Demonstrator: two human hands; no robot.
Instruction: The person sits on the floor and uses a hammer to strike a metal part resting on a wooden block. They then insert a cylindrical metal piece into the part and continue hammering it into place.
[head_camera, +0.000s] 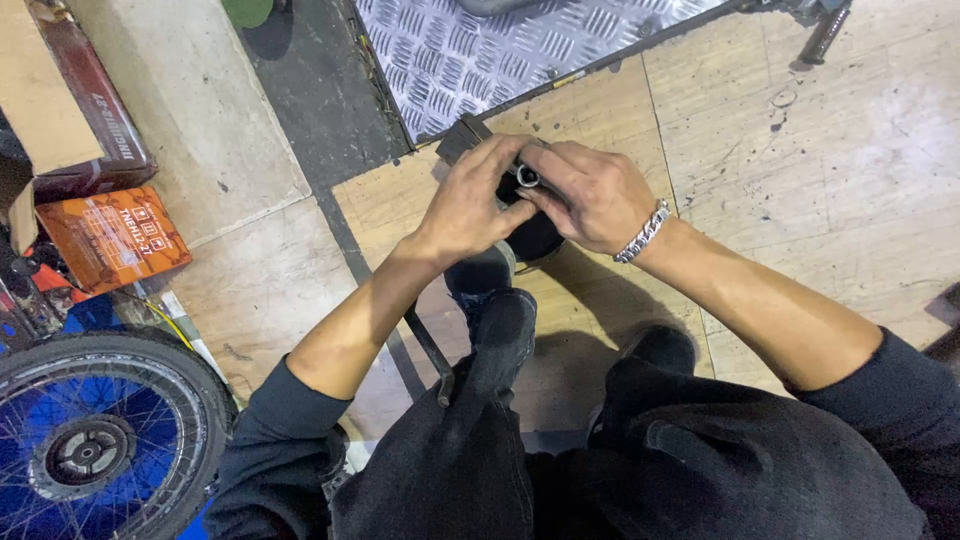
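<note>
Open room: bare plywood floor (830, 170) right of the hands.
Far: ribbed metal plate (480, 50) edges the floor, with a black stand foot (825, 35) far right.
Left: cardboard boxes (95, 170) and spoked wheel (95, 440) crowd the concrete.
Near: the person's knees (560, 440) close the approach.

We had a blue-rimmed spoked wheel (95, 445) at lower left, an orange box (112, 238) and an open cardboard carton (62, 100) above it, a metal tread plate (480, 50) up top, and worn wooden floor panels (830, 170) stretching right.
</note>
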